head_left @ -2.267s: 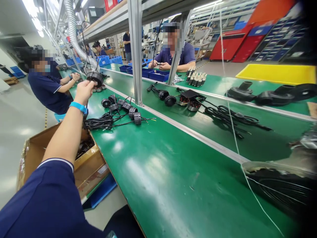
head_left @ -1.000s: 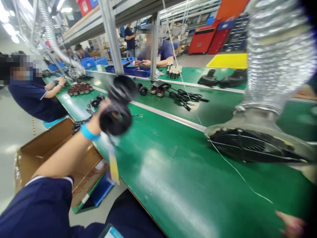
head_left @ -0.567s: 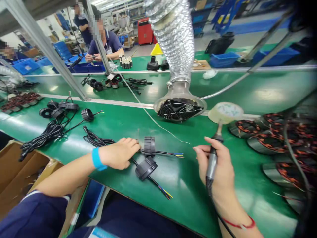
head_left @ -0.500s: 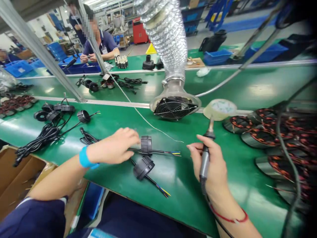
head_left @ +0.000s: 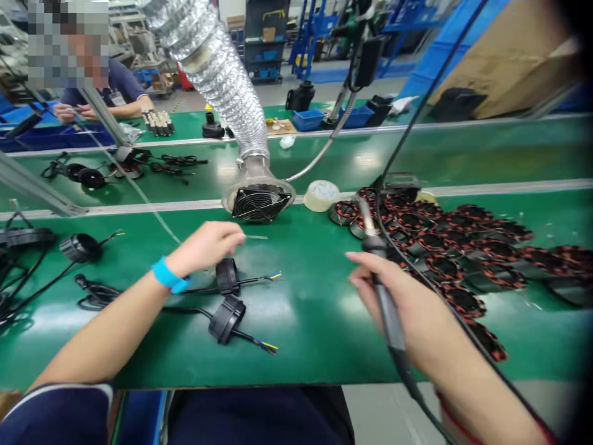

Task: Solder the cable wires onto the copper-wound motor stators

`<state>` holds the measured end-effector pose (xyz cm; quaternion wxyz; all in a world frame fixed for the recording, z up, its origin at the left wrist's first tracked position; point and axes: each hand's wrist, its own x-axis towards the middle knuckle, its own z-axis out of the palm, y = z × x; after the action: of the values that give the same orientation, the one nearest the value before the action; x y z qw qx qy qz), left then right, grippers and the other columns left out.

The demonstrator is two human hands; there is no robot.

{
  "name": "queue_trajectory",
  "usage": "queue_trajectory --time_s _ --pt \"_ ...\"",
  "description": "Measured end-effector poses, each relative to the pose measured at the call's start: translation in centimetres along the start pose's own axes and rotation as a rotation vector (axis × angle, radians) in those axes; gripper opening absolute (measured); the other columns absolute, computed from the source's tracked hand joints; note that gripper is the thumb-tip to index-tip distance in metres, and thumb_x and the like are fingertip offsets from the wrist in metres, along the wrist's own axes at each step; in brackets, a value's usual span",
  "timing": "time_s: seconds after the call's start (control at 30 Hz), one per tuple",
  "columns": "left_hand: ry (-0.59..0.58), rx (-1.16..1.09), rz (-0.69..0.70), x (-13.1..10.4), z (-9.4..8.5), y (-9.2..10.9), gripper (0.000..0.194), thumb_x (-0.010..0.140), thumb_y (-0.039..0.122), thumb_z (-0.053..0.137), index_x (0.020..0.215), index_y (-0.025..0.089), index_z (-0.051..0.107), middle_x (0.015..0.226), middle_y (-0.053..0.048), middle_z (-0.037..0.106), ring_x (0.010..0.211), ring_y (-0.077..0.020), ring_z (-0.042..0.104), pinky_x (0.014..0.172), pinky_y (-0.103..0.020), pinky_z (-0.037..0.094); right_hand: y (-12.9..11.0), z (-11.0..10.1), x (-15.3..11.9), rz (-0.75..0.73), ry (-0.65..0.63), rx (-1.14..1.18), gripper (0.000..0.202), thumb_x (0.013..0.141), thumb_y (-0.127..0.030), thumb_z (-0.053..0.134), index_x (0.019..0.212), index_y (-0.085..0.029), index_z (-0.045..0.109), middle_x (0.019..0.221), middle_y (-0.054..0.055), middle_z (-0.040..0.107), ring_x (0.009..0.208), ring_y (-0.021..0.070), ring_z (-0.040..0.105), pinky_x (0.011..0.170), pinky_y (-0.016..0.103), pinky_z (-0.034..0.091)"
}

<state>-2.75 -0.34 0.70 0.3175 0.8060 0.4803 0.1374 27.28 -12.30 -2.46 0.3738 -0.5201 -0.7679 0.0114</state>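
My left hand (head_left: 208,247), with a blue wristband, pinches a thin solder wire (head_left: 155,213). A short end of it sticks out past the fingertips. Just below that hand lies a round black cap (head_left: 228,276) with a cable through it and bare coloured wire ends. A second black cap (head_left: 227,319) on its own cable rests nearer me. On the right, my right hand (head_left: 403,296) is closed around a soldering iron (head_left: 386,309), tip pointing up and away. The tip is near a group of copper-wound stators (head_left: 440,267), and I cannot tell whether they touch.
A fan (head_left: 262,204) under a silver duct (head_left: 231,86) stands at the back. Beside it sits a tape roll (head_left: 321,195). Another black cap (head_left: 81,247) and coiled cables lie left. A dark cable hangs across the right side. A person sits across the bench.
The view has turned right, showing more stators. My left hand has left the upper cap and now pinches the solder wire. The soldering iron stays in my right hand, now over by the stators.
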Motion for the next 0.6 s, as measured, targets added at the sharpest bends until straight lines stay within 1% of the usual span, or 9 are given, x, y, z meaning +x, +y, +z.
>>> queue_trajectory --time_s 0.07,0.13,0.17,0.23,0.3,0.43,0.47,0.53,0.6 --pt "0.035 -0.167 -0.231 0.7 -0.8 -2.9 0.022 0.088 0.029 0.044 0.076 0.017 0.058 0.068 0.0 0.061 0.048 -0.0092 0.051 0.045 -0.022 0.036 2.8 -2.0 -2.4 0.092 0.023 -0.173 0.033 0.093 -0.034 0.046 0.122 -0.023 0.056 0.096 0.006 0.066 0.079 0.0207 0.066 0.076 0.034 0.052" --pt "-0.002 -0.266 -0.348 1.1 -0.1 -5.0 0.021 0.087 0.029 0.045 0.078 0.016 0.059 0.072 -0.002 0.062 0.047 -0.0091 0.05 0.043 -0.021 0.034 5.8 -3.1 -4.8 0.124 -0.016 -0.382 0.035 0.093 -0.036 0.042 0.12 -0.019 0.057 0.098 0.012 0.067 0.083 0.0262 0.065 0.075 0.038 0.05" --pt "-0.038 -0.277 -0.341 1.2 0.6 -5.6 0.022 0.086 0.03 0.046 0.078 0.016 0.06 0.073 -0.002 0.063 0.05 -0.0093 0.051 0.044 -0.021 0.035 7.1 -3.4 -5.7 0.144 -0.046 -0.473 0.036 0.093 -0.035 0.04 0.117 -0.016 0.058 0.093 0.014 0.066 0.079 0.0279 0.064 0.072 0.04 0.048" --pt "-0.117 -0.253 -0.239 1.0 2.2 -5.9 0.025 0.086 0.033 0.049 0.077 0.015 0.063 0.074 -0.002 0.064 0.057 -0.0104 0.052 0.051 -0.021 0.038 9.0 -3.3 -7.0 0.159 -0.065 -0.609 0.036 0.092 -0.036 0.038 0.111 -0.014 0.06 0.083 0.015 0.066 0.07 0.0288 0.062 0.065 0.04 0.045" --pt "-0.198 -0.223 -0.127 0.5 3.5 -5.3 0.028 0.086 0.036 0.051 0.074 0.015 0.065 0.071 -0.002 0.064 0.063 -0.0112 0.053 0.058 -0.022 0.04 9.6 -2.5 -7.5 0.152 -0.085 -0.695 0.034 0.093 -0.033 0.036 0.107 -0.015 0.061 0.074 0.013 0.064 0.066 0.0284 0.061 0.066 0.041 0.044" --pt "-0.467 -0.304 -0.116 -0.6 4.7 -4.0 0.028 0.085 0.038 0.053 0.077 0.013 0.064 0.068 -0.001 0.063 0.058 -0.0097 0.052 0.056 -0.021 0.038 7.3 0.1 -7.0 0.169 -0.044 -0.7 0.03 0.093 -0.029 0.038 0.108 -0.014 0.059 0.074 0.01 0.064 0.068 0.0279 0.06 0.079 0.045 0.046" --pt "-0.491 -0.367 -0.138 -0.6 5.0 -3.8 0.027 0.085 0.037 0.054 0.079 0.013 0.063 0.07 -0.002 0.063 0.058 -0.0095 0.052 0.055 -0.021 0.039 6.3 0.9 -6.6 0.162 -0.038 -0.66 0.029 0.093 -0.03 0.04 0.109 -0.013 0.058 0.077 0.01 0.066 0.07 0.0275 0.061 0.079 0.045 0.046" --pt "-0.433 -0.525 -0.193 -0.6 5.4 -3.6 0.023 0.084 0.034 0.054 0.083 0.012 0.061 0.074 -0.003 0.062 0.058 -0.009 0.054 0.053 -0.02 0.04 4.0 2.7 -5.6 0.132 -0.068 -0.545 0.027 0.094 -0.03 0.043 0.112 -0.014 0.056 0.083 0.01 0.067 0.072 0.0268 0.061 0.073 0.041 0.046" --pt "-0.275 -0.677 -0.247 -0.3 5.8 -3.4 0.017 0.082 0.028 0.055 0.084 0.012 0.058 0.073 -0.001 0.058 0.054 -0.0062 0.05 0.049 -0.018 0.036 1.6 4.8 -4.2 0.057 -0.086 -0.383 0.023 0.095 -0.027 0.044 0.113 -0.016 0.054 0.088 0.009 0.067 0.074 0.025 0.062 0.068 0.036 0.045"
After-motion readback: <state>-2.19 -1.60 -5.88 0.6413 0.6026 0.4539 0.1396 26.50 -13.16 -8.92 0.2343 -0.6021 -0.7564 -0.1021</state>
